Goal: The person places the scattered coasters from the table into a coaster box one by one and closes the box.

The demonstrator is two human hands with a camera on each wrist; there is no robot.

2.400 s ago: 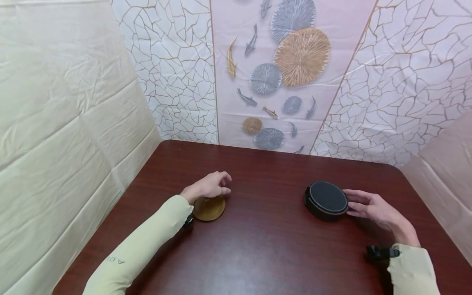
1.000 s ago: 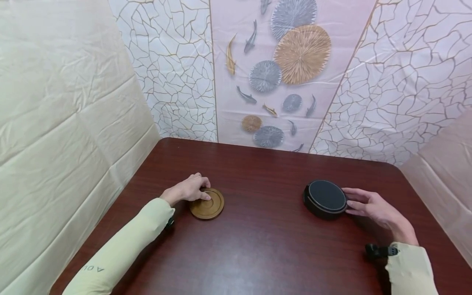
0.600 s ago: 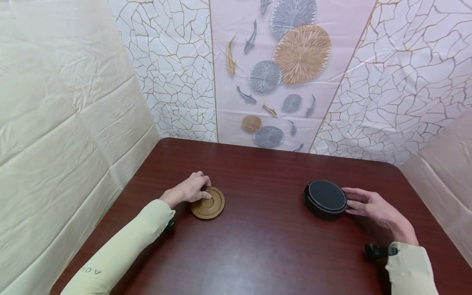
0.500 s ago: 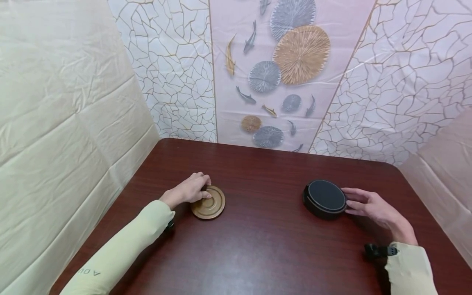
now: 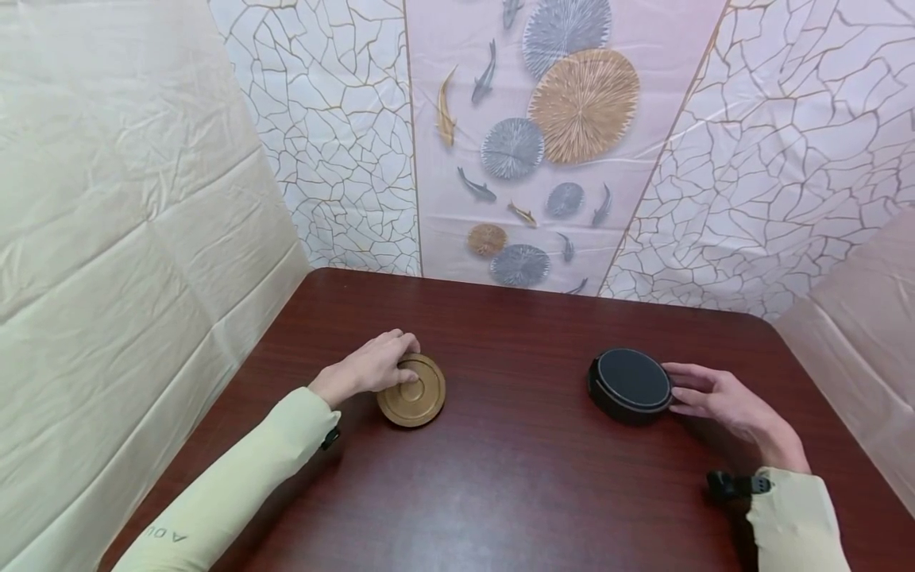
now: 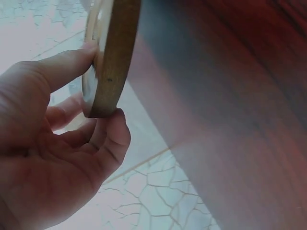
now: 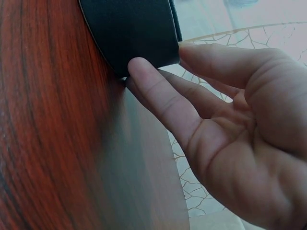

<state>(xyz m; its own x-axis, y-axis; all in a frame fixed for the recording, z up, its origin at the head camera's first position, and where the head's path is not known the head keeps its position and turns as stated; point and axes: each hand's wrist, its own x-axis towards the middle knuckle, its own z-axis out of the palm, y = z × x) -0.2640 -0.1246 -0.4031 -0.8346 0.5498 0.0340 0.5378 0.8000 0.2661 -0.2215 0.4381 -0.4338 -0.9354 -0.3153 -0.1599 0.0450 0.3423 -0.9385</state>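
Note:
My left hand [image 5: 379, 364] pinches the edge of a round wooden coaster [image 5: 415, 405] with a raised ring pattern. In the left wrist view, the thumb presses the face of the coaster [image 6: 117, 62] while curled fingers support its rim from the other side; it stands apart from the tabletop there. On the right side of the table sits a round, flat-topped black box [image 5: 632, 381]. Fairly straight fingers of my right hand [image 5: 732, 409] touch its right side. The right wrist view shows fingertips against the wall of the black box [image 7: 139, 33], the thumb at its upper edge.
The dark red-brown wooden table [image 5: 500, 477] has rounded far corners. Patterned cloth [image 5: 572, 199] hangs behind it, and pale cloth [image 5: 143, 262] lines the left side. Each forearm carries a small black wrist device [image 5: 736, 485] at the cuff.
My left hand, first above the coaster, drew back left and took its near-left edge. Since then the coaster has risen and shifted slightly right. The right hand and black box have stayed put.

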